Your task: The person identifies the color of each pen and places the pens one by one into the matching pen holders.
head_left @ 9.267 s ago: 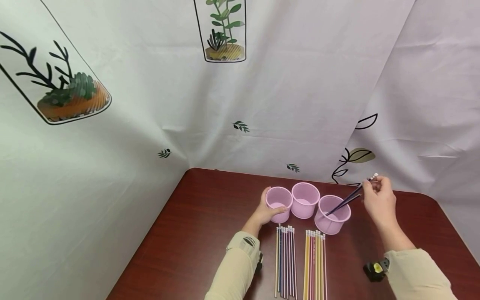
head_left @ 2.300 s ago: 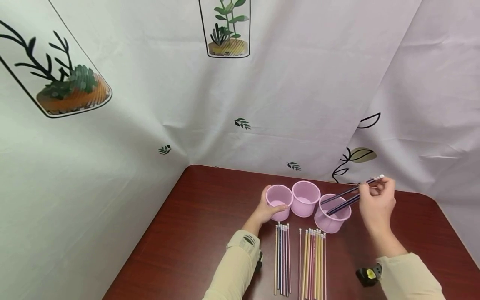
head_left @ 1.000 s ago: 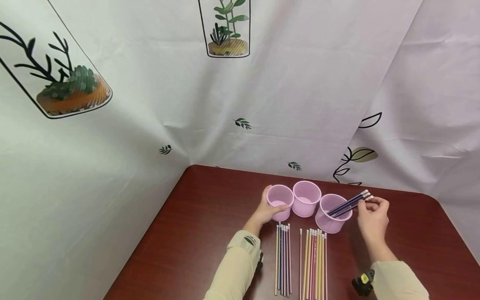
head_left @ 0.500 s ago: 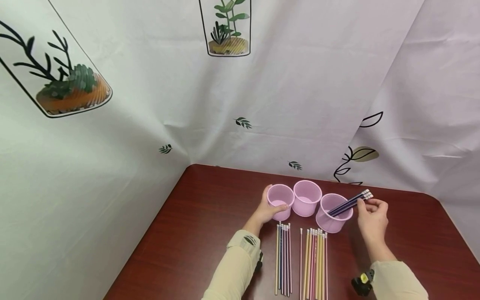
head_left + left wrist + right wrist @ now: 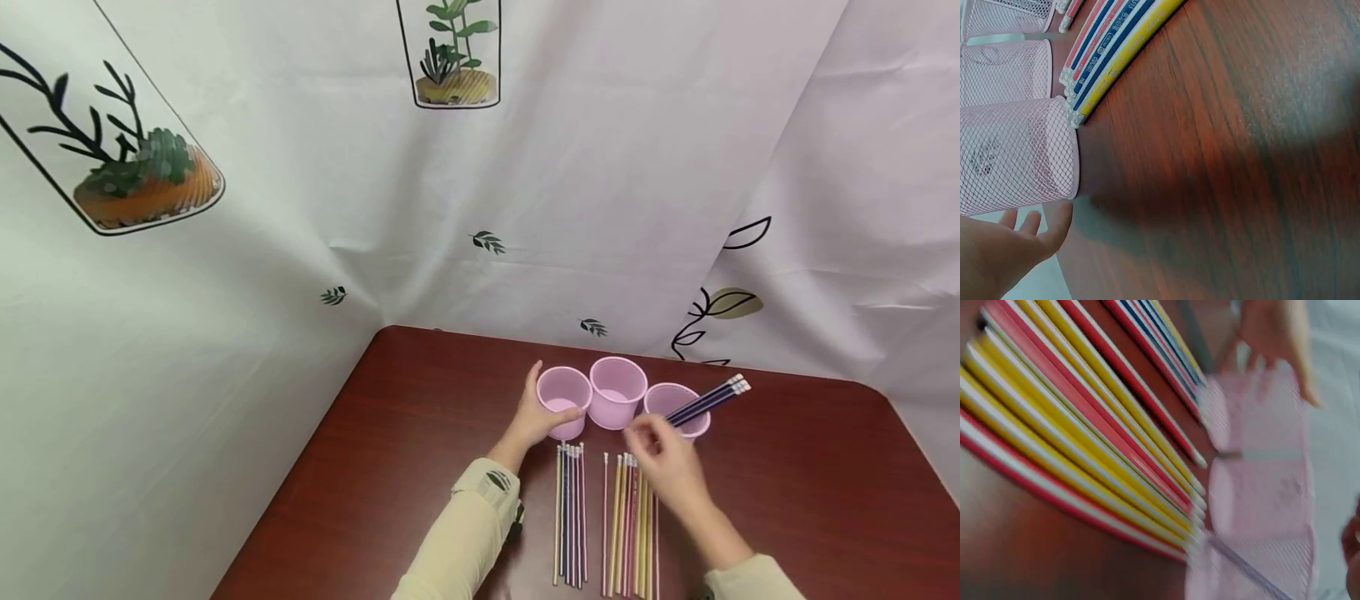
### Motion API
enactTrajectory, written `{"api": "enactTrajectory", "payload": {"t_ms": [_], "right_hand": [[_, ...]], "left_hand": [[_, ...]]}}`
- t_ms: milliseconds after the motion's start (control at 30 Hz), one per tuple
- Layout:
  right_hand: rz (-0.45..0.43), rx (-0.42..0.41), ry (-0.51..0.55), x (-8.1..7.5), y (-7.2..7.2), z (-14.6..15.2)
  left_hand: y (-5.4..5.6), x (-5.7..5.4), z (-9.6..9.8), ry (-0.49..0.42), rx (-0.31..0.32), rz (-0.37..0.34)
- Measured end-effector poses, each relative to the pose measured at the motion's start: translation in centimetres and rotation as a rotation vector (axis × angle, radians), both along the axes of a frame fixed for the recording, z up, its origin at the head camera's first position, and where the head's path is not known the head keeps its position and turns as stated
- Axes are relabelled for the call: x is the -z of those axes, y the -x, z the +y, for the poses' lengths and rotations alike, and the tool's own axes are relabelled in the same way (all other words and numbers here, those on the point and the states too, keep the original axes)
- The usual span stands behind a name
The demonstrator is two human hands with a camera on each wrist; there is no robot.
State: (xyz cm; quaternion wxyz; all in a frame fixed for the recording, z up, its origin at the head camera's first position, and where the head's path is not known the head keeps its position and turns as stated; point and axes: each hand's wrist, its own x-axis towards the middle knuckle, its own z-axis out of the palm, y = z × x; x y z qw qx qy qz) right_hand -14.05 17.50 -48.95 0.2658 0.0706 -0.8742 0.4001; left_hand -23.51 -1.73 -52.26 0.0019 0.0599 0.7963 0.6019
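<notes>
Three pink mesh pencil cups stand in a row. My left hand holds the left cup, thumb across its front; in the left wrist view, fingertips lie against its wall. Beside it is the middle cup. Several dark blue pencils, white erasers up, lean in the right cup. My right hand, slightly blurred, is in front of that cup with loosely bent fingers and nothing visible in them. It hides part of the cup and some eraser ends of the yellow and red pencils.
A second group of pencils, mostly blue and pink with a yellow one at its left, lies in front of the left cup. One red pencil lies a little apart between the groups. A patterned cloth hangs behind the brown table.
Earlier my right hand held dark pencils over the right cup, and the left group thinned. It has now let go of the gathered pencils and moved left and nearer. My left hand stays.
</notes>
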Motion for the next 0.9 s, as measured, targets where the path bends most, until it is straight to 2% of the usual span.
{"api": "enactTrajectory", "payload": {"t_ms": [133,233,433,733,900], "right_hand": [[-0.289,-0.159,-0.188,2.1,0.0,-2.4],[-0.414,-0.222,-0.299,3.3,0.0,-3.9],[-0.433,-0.195,-0.422,4.3,-0.2,-5.3],[-0.465,-0.153,-0.478,4.2,0.0,-5.2],[-0.483,-0.124,-0.548,4.1,0.3,-5.5]], "left_hand": [[0.1,-0.5,0.2,0.073,-0.031,-0.023],[0.1,-0.8,0.3,0.079,-0.017,-0.044],[0.4,-1.0,0.3,0.059,0.021,-0.059],[0.5,-0.6,0.6,0.055,-0.009,-0.054],[0.5,-0.5,0.8,0.038,-0.027,-0.056]]}}
